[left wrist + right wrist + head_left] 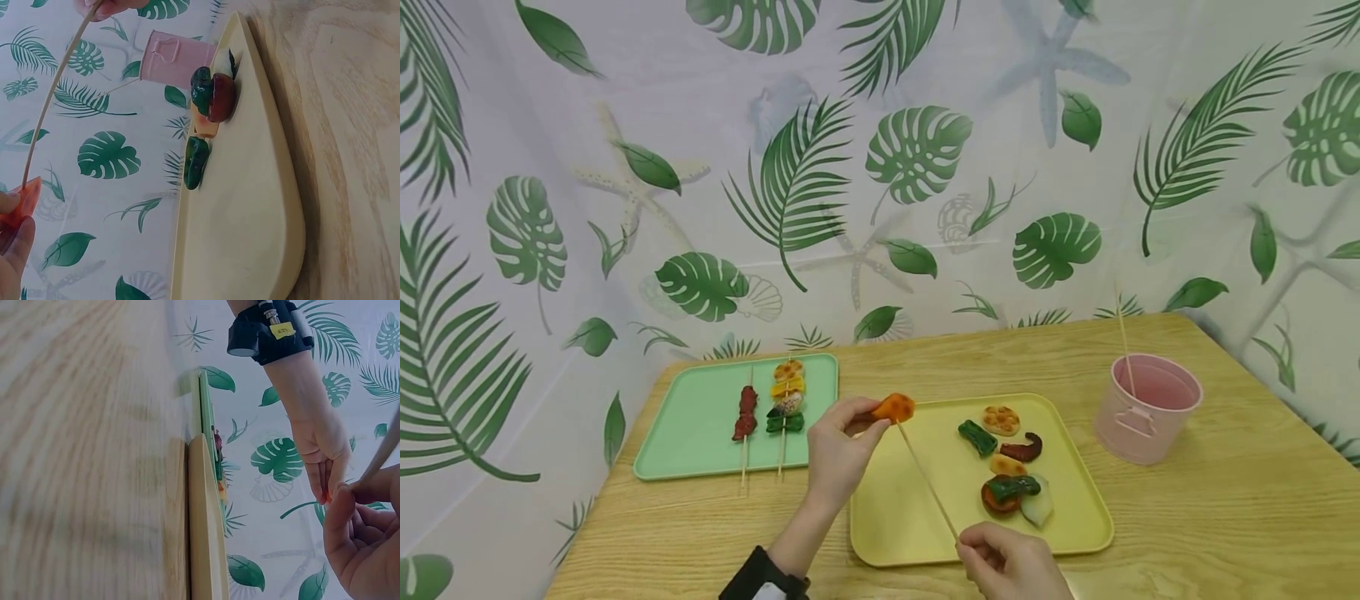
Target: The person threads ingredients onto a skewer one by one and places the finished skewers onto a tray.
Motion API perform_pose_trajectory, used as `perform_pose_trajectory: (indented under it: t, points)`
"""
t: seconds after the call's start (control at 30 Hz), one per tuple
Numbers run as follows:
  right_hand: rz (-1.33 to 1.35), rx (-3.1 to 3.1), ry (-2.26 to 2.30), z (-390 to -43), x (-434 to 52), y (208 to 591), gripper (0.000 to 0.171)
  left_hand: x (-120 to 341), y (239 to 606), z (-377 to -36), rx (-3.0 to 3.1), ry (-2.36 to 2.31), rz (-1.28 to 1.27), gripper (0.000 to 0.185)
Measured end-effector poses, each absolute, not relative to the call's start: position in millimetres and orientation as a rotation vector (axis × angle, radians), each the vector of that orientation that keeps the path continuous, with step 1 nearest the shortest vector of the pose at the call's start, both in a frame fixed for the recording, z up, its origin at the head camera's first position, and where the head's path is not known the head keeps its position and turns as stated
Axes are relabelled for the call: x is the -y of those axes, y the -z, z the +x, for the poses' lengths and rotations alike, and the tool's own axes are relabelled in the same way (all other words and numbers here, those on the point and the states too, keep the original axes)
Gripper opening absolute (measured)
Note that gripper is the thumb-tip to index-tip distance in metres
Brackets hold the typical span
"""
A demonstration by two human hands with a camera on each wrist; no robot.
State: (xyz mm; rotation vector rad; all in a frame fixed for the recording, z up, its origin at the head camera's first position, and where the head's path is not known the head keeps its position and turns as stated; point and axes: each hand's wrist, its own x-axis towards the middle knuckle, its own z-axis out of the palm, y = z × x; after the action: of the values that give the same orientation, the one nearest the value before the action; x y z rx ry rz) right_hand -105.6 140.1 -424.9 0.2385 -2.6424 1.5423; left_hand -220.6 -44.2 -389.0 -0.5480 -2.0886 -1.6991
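A person's left hand [837, 451] pinched an orange food piece [893, 407] between thumb and fingertips above the near left corner of a yellow tray [901, 521], while the right hand [1011, 563] gripped the lower end of a thin bamboo skewer [927, 481] at the tray's front edge. The skewer ran diagonally up and to the left, its tip meeting the orange piece; the left wrist view showed the stick reaching the translucent orange piece [17, 203] held against the fingertips. Both grips were closed on what they held, the left grasping the food piece and the right grasping the skewer. Loose pieces lay on the yellow tray's right half: a lotus root slice [1001, 420], a green pepper piece [977, 437], a dark red sausage piece [1022, 450] and a small pile [1015, 494] of red, green and pale pieces. A green tray [692, 437] to the left carried two finished skewers [767, 412] side by side. A pink bucket [1146, 408] with a single stick in it stood on the wooden tabletop [1225, 517] to the right, before a leaf-print curtain [880, 167].
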Motion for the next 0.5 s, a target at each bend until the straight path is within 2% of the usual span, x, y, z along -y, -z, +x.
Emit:
perform_pose_trajectory:
  t: [0.2,0.5]
  points:
    - [0.273,2.626,-1.59,-109.6,-140.3,423.6,0.015,50.6,405.7,-232.3,2.074,1.686,-0.56,0.017]
    - [0.155,2.595,-1.839,-112.6,-135.3,421.6,0.02,55.6,405.0,-233.0,2.056,1.662,-0.577,0.017]
